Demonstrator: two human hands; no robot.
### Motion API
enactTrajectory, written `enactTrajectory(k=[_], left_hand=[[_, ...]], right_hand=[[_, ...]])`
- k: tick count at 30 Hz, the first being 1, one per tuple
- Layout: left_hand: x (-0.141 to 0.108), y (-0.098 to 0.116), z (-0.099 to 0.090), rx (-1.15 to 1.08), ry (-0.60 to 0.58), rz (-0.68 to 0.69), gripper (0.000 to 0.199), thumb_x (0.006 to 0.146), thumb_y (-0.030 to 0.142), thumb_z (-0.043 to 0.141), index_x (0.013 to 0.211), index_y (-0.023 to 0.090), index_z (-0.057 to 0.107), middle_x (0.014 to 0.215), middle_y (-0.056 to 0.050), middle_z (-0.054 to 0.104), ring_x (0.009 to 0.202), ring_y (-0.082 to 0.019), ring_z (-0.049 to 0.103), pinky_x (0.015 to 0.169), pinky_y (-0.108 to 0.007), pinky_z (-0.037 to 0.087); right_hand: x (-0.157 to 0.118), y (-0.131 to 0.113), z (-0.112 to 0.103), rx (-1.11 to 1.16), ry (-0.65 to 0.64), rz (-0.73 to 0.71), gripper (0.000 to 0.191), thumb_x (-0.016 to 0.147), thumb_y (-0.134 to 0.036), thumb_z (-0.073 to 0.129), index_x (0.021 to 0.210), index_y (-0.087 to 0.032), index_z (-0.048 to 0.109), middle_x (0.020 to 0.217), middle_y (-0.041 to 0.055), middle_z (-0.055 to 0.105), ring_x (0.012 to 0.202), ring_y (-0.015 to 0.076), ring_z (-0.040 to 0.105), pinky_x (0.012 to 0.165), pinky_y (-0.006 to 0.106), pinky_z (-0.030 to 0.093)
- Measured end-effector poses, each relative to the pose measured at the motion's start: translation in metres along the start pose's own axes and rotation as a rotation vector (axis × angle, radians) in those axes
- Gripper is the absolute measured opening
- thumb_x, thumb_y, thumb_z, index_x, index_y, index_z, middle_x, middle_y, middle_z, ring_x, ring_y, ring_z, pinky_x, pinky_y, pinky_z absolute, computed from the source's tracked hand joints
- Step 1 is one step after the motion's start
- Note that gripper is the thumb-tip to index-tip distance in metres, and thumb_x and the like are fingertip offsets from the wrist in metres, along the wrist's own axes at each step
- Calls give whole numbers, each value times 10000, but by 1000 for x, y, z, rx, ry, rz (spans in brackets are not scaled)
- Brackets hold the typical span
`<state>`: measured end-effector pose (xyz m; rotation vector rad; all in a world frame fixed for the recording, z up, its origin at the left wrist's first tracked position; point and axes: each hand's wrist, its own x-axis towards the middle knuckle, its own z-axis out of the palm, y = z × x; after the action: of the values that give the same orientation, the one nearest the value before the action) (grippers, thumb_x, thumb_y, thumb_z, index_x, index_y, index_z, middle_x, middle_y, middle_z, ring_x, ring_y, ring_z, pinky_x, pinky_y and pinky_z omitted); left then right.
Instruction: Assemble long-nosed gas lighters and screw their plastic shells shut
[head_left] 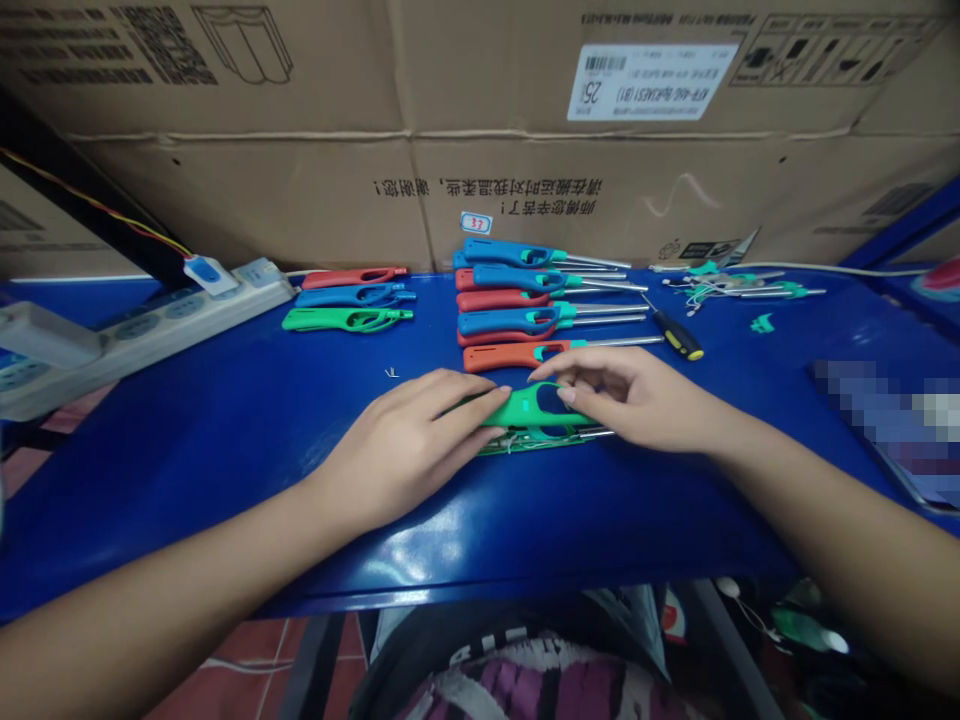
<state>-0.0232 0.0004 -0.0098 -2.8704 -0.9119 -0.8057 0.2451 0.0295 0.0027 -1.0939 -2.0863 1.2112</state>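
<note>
Green shell half is held at table centre, straight ahead of the torso, between the two hands; long axis runs left-right, roughly parallel to the front edge of the blue table. Second piece, the open green half with its internals exposed, is seen along the near side of the shell half and partly covered by it; long axes are close to parallel, metal tube pointed right. Key relation: shell half is set slightly to the far side of the open half; whether the two are touching cannot be told from this angle. Neither hand is nearer, contact is made at opposite ends. Left end is covered by the left hand, fingers laid together over the shell half and down toward the open half; its thumb is hidden, so a pinch cannot be confirmed. Trigger-loop end appears lightly pinched by the right hand, thumb at the loop opening, index finger at the far edge. Just beyond, an orange lighter is laid on nearly the same axis, tube also rightward; screwdriver is placed past the right hand, angled across that line.
</note>
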Motion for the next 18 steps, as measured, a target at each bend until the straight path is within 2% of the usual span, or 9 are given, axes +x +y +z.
enactTrajectory(k=[5, 9, 12, 18], left_hand=[[0, 4, 2, -78, -46, -53, 286, 979, 277, 596, 1211, 124, 661, 1087, -108, 698, 960, -216, 690, 814, -338, 599], [0, 7, 0, -98, -132, -106, 286, 979, 295, 582, 1200, 137, 669, 1038, -92, 693, 917, -211, 688, 770, -327, 586], [0, 7, -1, -79, -172, -120, 288, 987, 317, 563, 1197, 150, 668, 1034, -88, 691, 932, -216, 681, 771, -327, 573], [0, 5, 0, -51, -235, -144, 277, 985, 341, 566, 1174, 171, 676, 1024, -67, 692, 936, -217, 678, 766, -331, 555]], right_hand=[[0, 3, -2, -272, -77, -187, 297, 876, -368, 693, 1108, -182, 685, 847, 9, 618, 675, 116, 491, 602, 245, 409], [-1, 4, -4, -374, -120, -299, 310, 854, -331, 725, 1125, -193, 661, 1070, 59, 647, 908, 166, 595, 800, 288, 482], [-1, 6, -1, -411, -117, -336, 310, 855, -330, 724, 1128, -204, 650, 1147, 75, 629, 1067, 202, 593, 930, 330, 478], [0, 11, 4, -475, -106, -361, 303, 876, -320, 694, 1150, -202, 644, 1160, 86, 628, 1095, 218, 601, 951, 355, 490]])
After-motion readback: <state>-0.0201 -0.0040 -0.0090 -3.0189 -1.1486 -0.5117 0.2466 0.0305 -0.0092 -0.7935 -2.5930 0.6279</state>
